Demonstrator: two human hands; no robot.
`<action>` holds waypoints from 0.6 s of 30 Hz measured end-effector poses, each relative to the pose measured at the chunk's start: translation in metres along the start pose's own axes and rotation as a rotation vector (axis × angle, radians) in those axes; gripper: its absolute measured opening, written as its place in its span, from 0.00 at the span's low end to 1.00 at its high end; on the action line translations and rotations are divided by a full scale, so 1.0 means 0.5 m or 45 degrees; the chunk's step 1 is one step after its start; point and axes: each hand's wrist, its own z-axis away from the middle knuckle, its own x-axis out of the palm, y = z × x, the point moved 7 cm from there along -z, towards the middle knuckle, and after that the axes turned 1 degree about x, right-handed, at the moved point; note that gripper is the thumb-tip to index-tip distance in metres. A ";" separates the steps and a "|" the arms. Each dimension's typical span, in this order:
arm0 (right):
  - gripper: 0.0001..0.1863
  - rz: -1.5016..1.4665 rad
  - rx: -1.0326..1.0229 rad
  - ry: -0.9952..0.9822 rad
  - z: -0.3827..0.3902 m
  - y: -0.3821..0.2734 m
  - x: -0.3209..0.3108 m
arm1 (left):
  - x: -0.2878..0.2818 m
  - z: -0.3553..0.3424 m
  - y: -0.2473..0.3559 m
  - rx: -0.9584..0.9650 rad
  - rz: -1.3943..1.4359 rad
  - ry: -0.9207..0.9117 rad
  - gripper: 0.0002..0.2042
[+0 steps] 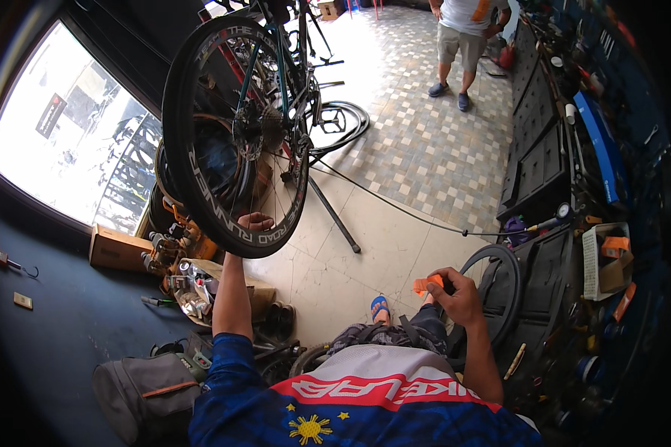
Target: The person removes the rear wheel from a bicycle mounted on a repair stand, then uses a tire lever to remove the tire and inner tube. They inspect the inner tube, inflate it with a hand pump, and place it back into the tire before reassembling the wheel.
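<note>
My left hand [256,221] reaches up behind the rear wheel [267,240] of a raised bicycle, its curled fingers on the lower rim among the spokes, partly hidden by the tire. The wheel carries a sprocket cassette [271,130] at its hub. At the lower right my right hand [456,296], apart from the bicycle, grips a small bright orange object [428,284] between thumb and fingers; its exact kind is too small to make out.
A person [462,30] stands at the back right. A stand leg [335,212] and hose [410,210] cross the floor. Loose tires [354,108] lie beyond. Black tool cabinets [533,164] line the right wall; a cluttered box [201,290] and grey bag [145,395] are at left.
</note>
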 end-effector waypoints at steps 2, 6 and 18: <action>0.16 -0.004 0.017 0.031 0.000 0.001 -0.004 | -0.009 -0.008 -0.012 0.009 0.018 0.004 0.18; 0.16 -0.035 0.002 0.031 -0.002 -0.007 -0.007 | -0.024 -0.014 -0.028 0.029 0.065 0.015 0.17; 0.17 0.054 0.016 -0.059 -0.012 -0.017 0.014 | -0.060 -0.027 -0.100 0.068 0.147 -0.012 0.14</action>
